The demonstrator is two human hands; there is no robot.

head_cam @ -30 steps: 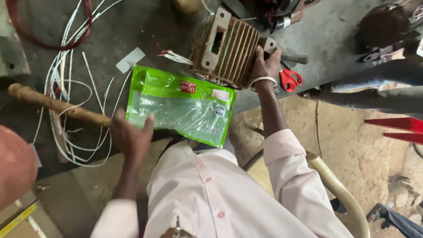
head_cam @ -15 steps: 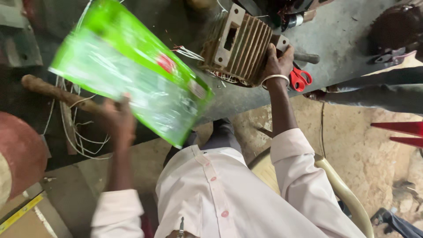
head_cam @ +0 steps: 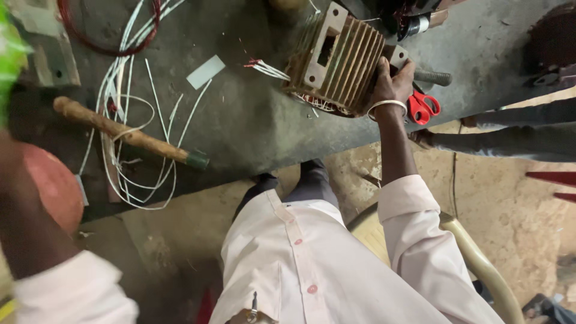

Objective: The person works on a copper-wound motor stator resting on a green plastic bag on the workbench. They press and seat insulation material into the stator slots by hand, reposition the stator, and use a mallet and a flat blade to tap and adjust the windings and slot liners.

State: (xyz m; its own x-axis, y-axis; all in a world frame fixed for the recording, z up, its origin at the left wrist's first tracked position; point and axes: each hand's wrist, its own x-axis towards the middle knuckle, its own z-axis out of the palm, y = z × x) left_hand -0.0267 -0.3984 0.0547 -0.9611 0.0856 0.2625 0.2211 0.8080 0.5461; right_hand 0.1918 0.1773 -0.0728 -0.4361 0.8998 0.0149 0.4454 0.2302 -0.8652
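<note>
Rust-brown and ribbed, the finned motor housing [head_cam: 339, 60] sits on the grey workbench [head_cam: 252, 120] at about one o'clock. The right hand [head_cam: 391, 81] grips its right end, fingers curled closed on it, red scissors [head_cam: 423, 108] just beside the wrist. At nine o'clock the left arm is raised; I cannot tell that hand's state, with only a green packet [head_cam: 11, 60] edge showing. A wooden-handled tool [head_cam: 129, 133] lies across white wires [head_cam: 129, 108].

A dark, stained workbench [head_cam: 252, 120] spans ten to two o'clock. Below it, bare earthen floor [head_cam: 516, 204] runs from six to four o'clock, with a pale curved chair frame [head_cam: 480, 264] at five o'clock.
</note>
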